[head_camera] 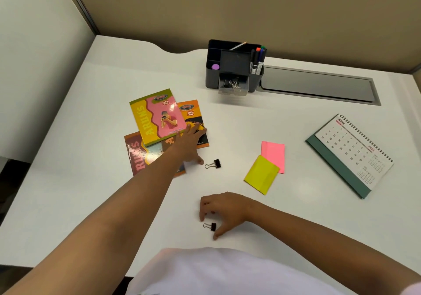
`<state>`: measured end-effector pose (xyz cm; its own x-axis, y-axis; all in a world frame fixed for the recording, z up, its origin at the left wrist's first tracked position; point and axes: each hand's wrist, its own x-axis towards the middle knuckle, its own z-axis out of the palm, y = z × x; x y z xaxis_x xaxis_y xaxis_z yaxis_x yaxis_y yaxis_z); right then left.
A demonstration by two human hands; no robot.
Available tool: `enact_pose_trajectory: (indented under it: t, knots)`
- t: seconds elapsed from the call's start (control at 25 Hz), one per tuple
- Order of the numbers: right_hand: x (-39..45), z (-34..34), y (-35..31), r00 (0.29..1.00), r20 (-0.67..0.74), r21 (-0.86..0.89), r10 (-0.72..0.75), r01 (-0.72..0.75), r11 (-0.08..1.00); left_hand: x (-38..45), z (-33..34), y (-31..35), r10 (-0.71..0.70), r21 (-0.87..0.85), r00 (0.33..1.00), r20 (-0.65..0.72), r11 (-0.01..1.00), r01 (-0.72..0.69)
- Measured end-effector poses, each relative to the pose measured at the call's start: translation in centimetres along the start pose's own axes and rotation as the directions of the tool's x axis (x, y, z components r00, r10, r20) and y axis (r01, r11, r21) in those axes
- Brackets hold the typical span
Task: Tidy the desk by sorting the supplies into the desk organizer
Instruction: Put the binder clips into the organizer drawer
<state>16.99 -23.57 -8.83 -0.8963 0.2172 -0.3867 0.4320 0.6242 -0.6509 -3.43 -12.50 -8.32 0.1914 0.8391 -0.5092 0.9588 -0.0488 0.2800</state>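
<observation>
near clip: binder clip [210,226] lies on the desk [91,192] close to the front edge, black body right, wire handles left.
right hand: right hand [224,210] arches over the near clip, thumb and forefinger spread to either side of it; the thumb tip is down just beside the black body, not pinching it yet.
far clip: second binder clip [214,164] sits mid-desk, loose, just right of the left thumb.
left hand: left hand [190,143] reaches out flat, fingers straight, lying on the notebooks [157,116] fanned toward the left side.
handling: clips look small, light, stiff steel; the wire loops fold and will likely skate on the smooth top. Best bet is a pinch across the black body, not the loops.
sticky notes: pink pad [274,152] and yellow pad [260,173] overlap right of centre; light, soft, should lift by an edge.
organizer: desk organizer [234,66] stands at the back edge. Right slot holds markers [258,59]; left slot has a purple object [215,67], can't tell what; a thin stick leans in the rear slot.
drawer: clear front drawer [231,87] is pulled out and already holds binder clips, likely where both loose clips go.
calendar: desk calendar [350,155] lies near the right edge.
</observation>
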Motion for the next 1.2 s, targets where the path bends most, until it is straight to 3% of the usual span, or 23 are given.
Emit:
enact_pose_trajectory:
  t: [0.28,0.4,0.48,0.56,0.64,0.68,0.8,0.92,1.04,1.2]
  knots:
    - [0.9,-0.8,1.2,0.992,-0.121,-0.03,0.023,-0.027,0.999,-0.1,-0.1,0.0,0.001,-0.011,1.0,-0.001,1.0,-0.001]
    - [0.9,-1.5,1.8,0.956,-0.269,0.183,0.12,-0.071,0.98,-0.1,0.0,-0.1,-0.002,-0.024,1.0,-0.003,1.0,0.002]
    - [1.0,-2.0,2.0,0.862,-0.395,0.539,0.316,-0.061,0.84,-0.1,0.0,-0.2,0.0,-0.029,1.0,-0.003,1.0,0.0]
    - [1.1,-2.8,2.1,0.76,-0.412,0.812,0.503,0.056,0.58,0.0,0.1,-0.2,0.004,-0.033,1.0,-0.004,0.999,-0.005]
    - [1.3,-3.6,2.9,0.676,-0.409,0.894,0.614,0.162,0.417,0.0,0.1,-0.2,0.002,-0.035,1.0,-0.007,0.999,-0.002]
    - [1.3,-4.0,3.4,0.632,-0.417,0.897,0.654,0.17,0.407,0.1,0.1,-0.2,-0.001,-0.035,1.0,-0.01,0.999,0.001]
    - [1.1,-5.1,5.0,0.548,-0.501,0.798,0.67,-0.006,0.602,0.0,0.1,-0.1,-0.008,-0.031,1.0,-0.012,0.999,0.007]
    - [1.3,-5.3,6.2,0.657,-0.513,0.615,0.552,-0.168,0.771,-0.1,0.0,-0.1,-0.009,-0.029,1.0,-0.003,1.0,0.009]
    - [1.9,-5.1,7.0,0.753,-0.48,0.452,0.45,-0.228,0.862,-0.3,-0.1,0.1,-0.008,-0.027,1.0,-0.002,1.0,0.008]
    - [2.6,-5.2,7.5,0.743,-0.496,0.407,0.45,-0.258,0.876,-0.4,-0.1,0.1,-0.006,-0.027,1.0,-0.001,1.0,0.006]
